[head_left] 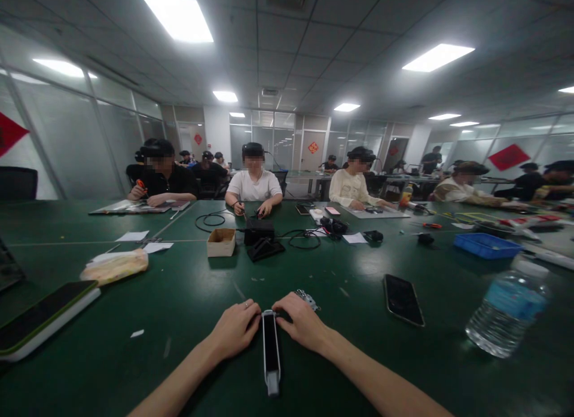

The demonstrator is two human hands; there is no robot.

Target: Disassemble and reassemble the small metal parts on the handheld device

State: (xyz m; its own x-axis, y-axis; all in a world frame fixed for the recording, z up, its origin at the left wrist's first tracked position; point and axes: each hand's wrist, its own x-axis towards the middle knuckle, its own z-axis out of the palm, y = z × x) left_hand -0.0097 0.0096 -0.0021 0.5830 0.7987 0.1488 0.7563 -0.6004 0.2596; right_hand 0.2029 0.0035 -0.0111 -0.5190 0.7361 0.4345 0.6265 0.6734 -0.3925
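Observation:
A long narrow black device with a white rim [271, 351] lies on the green table [188, 297], pointing away from me. My left hand [235, 329] grips its far end from the left with curled fingers; a ring shows on one finger. My right hand [302, 323] grips the same end from the right, fingers bent over it. A small metal part [308, 298] lies just beyond my right hand's knuckles.
A black phone [403, 299] lies to the right, a water bottle [509, 312] on its side farther right, a blue tray [485, 244] behind. To the left sit a tablet [42, 318] and a plastic bag [115, 265]. A cardboard box [221, 242] and black gear [262, 240] stand mid-table. Several people work opposite.

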